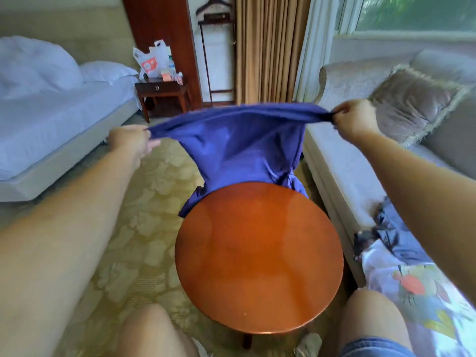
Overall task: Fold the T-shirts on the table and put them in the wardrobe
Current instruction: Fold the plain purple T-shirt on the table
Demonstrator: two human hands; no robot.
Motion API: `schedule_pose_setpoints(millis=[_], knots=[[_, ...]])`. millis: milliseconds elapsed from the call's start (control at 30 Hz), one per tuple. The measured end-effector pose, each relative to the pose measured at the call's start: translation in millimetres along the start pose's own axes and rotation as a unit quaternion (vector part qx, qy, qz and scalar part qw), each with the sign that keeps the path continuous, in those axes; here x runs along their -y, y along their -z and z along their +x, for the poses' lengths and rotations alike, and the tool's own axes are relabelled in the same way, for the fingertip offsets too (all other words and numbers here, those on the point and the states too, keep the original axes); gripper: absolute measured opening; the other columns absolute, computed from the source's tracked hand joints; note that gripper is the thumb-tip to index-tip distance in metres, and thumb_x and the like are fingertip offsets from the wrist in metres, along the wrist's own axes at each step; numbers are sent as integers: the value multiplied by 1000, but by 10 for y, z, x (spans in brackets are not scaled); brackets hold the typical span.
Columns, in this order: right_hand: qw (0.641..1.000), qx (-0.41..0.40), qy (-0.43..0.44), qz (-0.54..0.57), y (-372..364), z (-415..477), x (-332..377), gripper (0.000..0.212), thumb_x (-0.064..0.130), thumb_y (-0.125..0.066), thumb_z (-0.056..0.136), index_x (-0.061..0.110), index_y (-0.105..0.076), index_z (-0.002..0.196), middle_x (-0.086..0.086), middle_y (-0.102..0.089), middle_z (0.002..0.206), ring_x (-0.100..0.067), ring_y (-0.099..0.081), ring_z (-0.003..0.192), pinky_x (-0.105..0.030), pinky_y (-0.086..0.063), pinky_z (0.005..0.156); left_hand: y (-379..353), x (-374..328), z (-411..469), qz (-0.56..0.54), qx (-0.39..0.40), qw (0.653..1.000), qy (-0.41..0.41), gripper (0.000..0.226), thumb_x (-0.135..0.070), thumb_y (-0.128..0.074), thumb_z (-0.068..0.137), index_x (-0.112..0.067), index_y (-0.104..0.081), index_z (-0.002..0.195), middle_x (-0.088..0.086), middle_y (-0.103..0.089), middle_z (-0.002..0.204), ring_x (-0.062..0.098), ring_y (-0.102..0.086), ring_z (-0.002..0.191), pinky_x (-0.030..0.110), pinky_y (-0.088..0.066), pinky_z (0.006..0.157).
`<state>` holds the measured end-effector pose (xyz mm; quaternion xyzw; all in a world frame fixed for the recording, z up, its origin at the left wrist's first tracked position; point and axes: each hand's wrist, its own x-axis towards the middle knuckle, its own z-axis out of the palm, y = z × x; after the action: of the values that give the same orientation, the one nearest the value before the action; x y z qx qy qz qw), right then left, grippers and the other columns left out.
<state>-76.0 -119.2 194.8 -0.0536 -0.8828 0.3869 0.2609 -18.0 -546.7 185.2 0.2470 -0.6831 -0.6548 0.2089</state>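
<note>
I have the blue T-shirt (237, 143) stretched in the air beyond the round wooden table (260, 256). My left hand (132, 141) pinches one corner, my right hand (351, 119) grips the other. Its lower end drapes over the table's far edge. More clothes (401, 256) lie on the sofa (342, 176) at right.

A pale green-gold carpet (144, 207) with a leaf pattern covers the floor. On the left stands a bed (51, 124) in white sheets with pillows (108, 70) at its head, beside a dark wooden nightstand (161, 91) that carries plastic bags (152, 60). Behind the nightstand rises a red-brown wooden panel (159, 27), with a valet stand (216, 47) and tan curtains (268, 47) next to it. On the right a pale sofa (342, 155) with a fringed cushion (414, 101) sits under a window (412, 14) showing daylight and green foliage.
</note>
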Motion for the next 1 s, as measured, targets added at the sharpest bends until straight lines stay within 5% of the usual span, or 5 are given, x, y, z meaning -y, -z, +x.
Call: schedule_pose_setpoints(millis=[167, 300, 367, 533, 1000], knots=[[999, 41, -17, -24, 190, -17, 114, 32, -7, -49, 84, 3, -74, 101, -19, -70, 105, -31, -64, 97, -36, -53, 89, -34, -43, -161, 4, 36, 998, 51, 30, -3, -41, 102, -14, -58, 123, 10, -61, 130, 21, -67, 109, 9, -39, 40], [998, 53, -2, -41, 118, 2, 113, 35, -7, -45, 86, 3, -73, 104, -17, -69, 110, -30, -63, 97, -28, -47, 77, -114, 9, -144, -45, 35, 996, 71, 26, -4, -40, 102, -16, -58, 116, 7, -61, 128, 4, -68, 56, 11, -46, 55], [997, 52, -2, -59, 60, 28, 41, 35, -6, -45, 86, 4, -74, 103, -18, -70, 106, -33, -65, 96, -32, -51, 80, -105, 61, -62, -50, 29, 995, 81, 31, -4, -39, 102, -15, -59, 124, 7, -61, 130, 4, -66, 59, 12, -48, 60], [997, 54, -45, -27, 18, -4, -92, 31, -7, -48, 87, 4, -72, 104, -14, -69, 92, -20, -63, 62, -25, -55, 63, -18, 173, -95, -25, 37, 997, 56, 24, -6, -45, 100, -18, -61, 113, 4, -66, 106, 0, -66, 51, 13, -49, 64], [969, 136, -98, 183, 890, -1262, -322, 17, -11, -53, 92, -10, -65, 105, -18, -63, 78, -10, -64, 44, -19, -57, 53, 892, 355, -1220, 138, 211, 967, 19, 15, -2, -63, 91, -16, -68, 94, 5, -74, 86, 15, -70, 85, 24, -50, 79]])
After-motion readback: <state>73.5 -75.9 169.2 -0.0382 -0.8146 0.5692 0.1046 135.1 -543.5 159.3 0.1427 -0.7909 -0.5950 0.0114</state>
